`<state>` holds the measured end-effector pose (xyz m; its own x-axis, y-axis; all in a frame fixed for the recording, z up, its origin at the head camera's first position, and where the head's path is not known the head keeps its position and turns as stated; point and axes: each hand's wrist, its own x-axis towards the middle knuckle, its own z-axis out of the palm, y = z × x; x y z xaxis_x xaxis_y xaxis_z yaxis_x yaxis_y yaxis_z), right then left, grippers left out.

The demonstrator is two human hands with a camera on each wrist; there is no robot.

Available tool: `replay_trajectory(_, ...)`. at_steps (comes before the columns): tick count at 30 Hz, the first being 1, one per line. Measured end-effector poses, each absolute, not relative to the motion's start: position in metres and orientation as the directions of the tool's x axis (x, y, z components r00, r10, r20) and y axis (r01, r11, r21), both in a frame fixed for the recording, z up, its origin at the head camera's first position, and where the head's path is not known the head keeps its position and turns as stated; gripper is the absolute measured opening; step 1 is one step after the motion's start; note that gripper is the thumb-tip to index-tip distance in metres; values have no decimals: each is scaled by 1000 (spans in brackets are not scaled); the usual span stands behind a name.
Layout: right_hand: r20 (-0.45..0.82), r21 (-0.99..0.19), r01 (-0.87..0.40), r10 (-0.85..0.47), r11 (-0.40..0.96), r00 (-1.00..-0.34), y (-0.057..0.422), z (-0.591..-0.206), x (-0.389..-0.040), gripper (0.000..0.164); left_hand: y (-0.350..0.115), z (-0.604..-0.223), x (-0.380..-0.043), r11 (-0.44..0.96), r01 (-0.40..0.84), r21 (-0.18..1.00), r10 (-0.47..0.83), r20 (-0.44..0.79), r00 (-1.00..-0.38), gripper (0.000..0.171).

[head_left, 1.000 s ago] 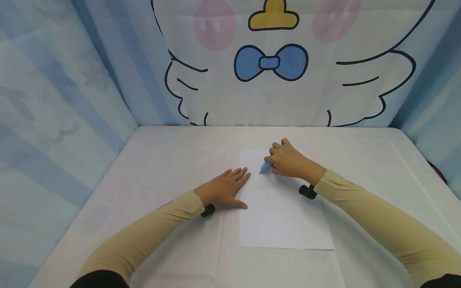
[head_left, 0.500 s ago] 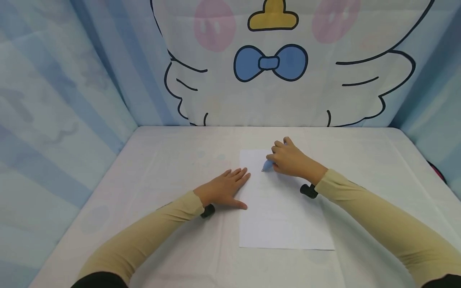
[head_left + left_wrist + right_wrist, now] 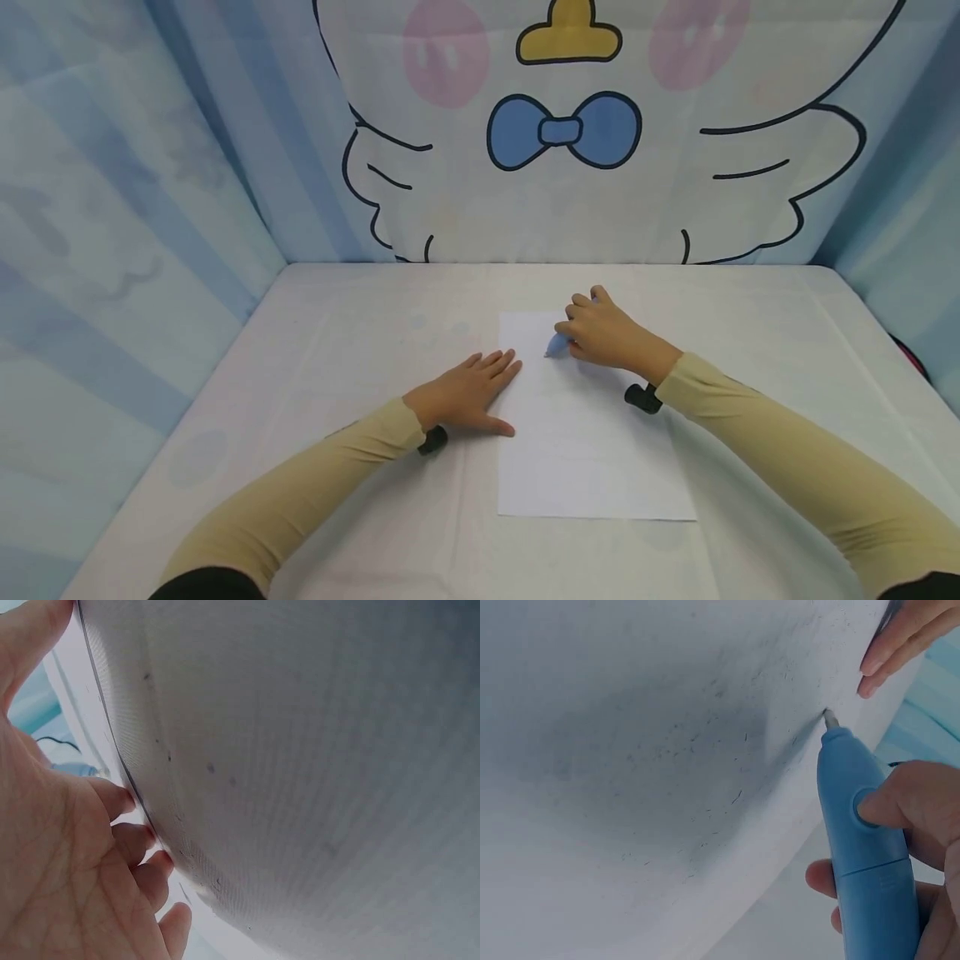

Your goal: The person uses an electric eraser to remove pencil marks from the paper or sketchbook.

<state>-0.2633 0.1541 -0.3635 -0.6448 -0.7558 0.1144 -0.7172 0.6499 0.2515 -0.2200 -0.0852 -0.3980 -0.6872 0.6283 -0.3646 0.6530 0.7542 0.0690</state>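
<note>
My right hand [image 3: 603,333] grips a blue electric eraser [image 3: 870,862]. In the right wrist view, its thumb lies on the round button and other fingers wrap behind the body. The narrow tip meets the white paper [image 3: 592,467] near the upper left part of the sheet. Small dark crumbs [image 3: 697,742] are scattered over the paper. My left hand [image 3: 465,392] lies with spread, straight fingers across the sheet's left edge. In the left wrist view its palm and fingertips [image 3: 176,930] show against that edge, holding nothing.
A white cloth covers the table [image 3: 360,333] around the paper. Behind it hangs a curtain [image 3: 562,200] printed with a cartoon figure and blue bow tie. Blue and white curtains [image 3: 127,208] close off both sides. Each wrist wears a small black camera [image 3: 642,398].
Over the first half second, my right hand shifted slightly right and away with the electric eraser. Since then it looks still. My left hand has stayed in place.
</note>
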Motion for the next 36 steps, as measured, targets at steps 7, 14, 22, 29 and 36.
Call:
replay_trajectory(7,120,245,-715,-752,654,-648,152,-364,-263,20,-84,-398,-220,757,649,69,625,-366,-690,102)
replay_trajectory(14,133,243,-725,-763,644,-633,149,-363,-263,20,-85,-397,-220,754,654,55,626,-360,-692,102)
replay_trajectory(22,121,229,-739,-772,633,-624,147,-364,-252,22,-86,-397,-220,753,655,59,629,-356,-692,103)
replay_trajectory(29,133,205,-786,-813,583,-567,149,-365,-234,23,-85,-399,-220,747,663,41,632,-353,-690,102)
replay_trajectory(36,148,219,-784,-814,581,-562,156,-366,-226,23,-85,-400,-220,748,663,30,629,-352,-694,103)
